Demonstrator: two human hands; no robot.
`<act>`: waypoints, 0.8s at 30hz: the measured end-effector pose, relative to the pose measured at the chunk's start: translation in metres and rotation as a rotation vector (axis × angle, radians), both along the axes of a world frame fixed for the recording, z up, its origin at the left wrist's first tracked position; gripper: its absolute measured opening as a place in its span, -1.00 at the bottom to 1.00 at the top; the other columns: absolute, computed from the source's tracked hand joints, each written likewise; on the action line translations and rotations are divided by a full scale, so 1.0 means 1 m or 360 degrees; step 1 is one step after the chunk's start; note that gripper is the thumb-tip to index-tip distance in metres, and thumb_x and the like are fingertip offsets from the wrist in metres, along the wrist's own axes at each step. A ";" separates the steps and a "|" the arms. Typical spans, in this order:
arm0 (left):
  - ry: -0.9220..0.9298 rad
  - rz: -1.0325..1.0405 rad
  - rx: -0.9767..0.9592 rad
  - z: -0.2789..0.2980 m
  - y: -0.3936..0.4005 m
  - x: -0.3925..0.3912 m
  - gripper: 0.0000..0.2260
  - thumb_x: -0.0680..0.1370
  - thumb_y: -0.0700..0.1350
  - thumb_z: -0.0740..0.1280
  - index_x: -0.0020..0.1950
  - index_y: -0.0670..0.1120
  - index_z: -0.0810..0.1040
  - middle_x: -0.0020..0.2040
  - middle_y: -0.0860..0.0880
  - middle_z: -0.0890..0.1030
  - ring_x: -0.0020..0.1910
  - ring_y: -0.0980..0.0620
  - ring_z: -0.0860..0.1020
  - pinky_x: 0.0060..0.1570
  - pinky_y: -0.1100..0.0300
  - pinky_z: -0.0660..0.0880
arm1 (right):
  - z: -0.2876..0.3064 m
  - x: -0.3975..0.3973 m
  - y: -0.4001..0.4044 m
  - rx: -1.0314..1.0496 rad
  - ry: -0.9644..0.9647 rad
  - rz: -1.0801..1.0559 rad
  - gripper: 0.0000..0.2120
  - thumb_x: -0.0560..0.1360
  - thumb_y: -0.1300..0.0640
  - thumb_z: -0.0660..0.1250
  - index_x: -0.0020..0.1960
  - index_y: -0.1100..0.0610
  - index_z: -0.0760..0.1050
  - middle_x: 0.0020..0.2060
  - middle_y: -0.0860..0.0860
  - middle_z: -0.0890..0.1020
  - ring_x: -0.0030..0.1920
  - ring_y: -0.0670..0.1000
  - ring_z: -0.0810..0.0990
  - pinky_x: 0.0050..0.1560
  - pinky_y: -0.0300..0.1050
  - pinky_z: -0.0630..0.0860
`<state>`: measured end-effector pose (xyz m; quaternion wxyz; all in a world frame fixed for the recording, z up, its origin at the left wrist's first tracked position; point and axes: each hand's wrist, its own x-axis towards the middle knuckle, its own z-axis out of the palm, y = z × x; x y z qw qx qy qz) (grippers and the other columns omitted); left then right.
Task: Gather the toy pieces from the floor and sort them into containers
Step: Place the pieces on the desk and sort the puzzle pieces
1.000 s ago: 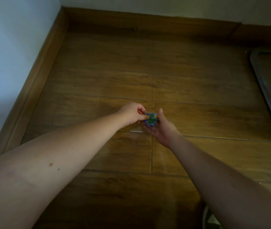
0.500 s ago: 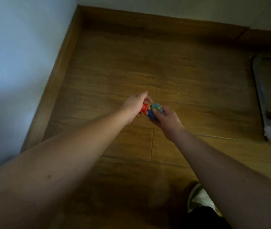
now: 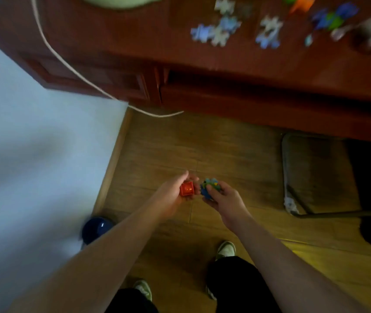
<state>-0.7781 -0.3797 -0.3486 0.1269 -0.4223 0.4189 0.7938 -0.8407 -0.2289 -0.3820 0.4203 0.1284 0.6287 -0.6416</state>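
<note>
The red toy piece [image 3: 186, 188], a small hollow block, sits in the left hand [image 3: 175, 195], the fingers curled round it and the open side facing up; the blue-and-green toy pieces [image 3: 210, 187], a toothed cluster, are gripped in the right hand [image 3: 226, 199], thumb and fingers closed about them; the two hands are held just beside each other, above the wooden floor [image 3: 225, 154]; both forearms reach forward from the bottom of the view. Below them stand two pale shoes [image 3: 226, 249] and dark trouser legs [image 3: 236, 285]; a dark blue ball [image 3: 97, 229] lies by the skirting at the foot of the white wall [image 3: 33, 166]. Ahead stands a reddish wooden desk [image 3: 134, 41]; on its top lie several pale blue and white jigsaw pieces [image 3: 218, 30], an orange toy [image 3: 301, 4] and a blue-and-green toy [image 3: 333, 16], all blurred. A white cord [image 3: 71, 66] trails off the desk to the floor; a grey dustpan [image 3: 311, 172] lies on the floor to the right.
</note>
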 end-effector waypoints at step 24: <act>0.0277 0.0248 -0.0242 0.296 0.054 -0.056 -0.80 0.63 -0.17 0.21 0.12 -0.26 0.54 0.04 -0.25 0.66 0.04 -0.13 0.65 -0.09 0.17 0.63 | 0.292 -0.111 0.080 -0.0206 0.0163 0.0058 -0.85 0.54 0.22 0.32 0.09 0.08 0.55 -0.01 0.08 0.66 -0.03 0.03 0.68 -0.07 -0.16 0.61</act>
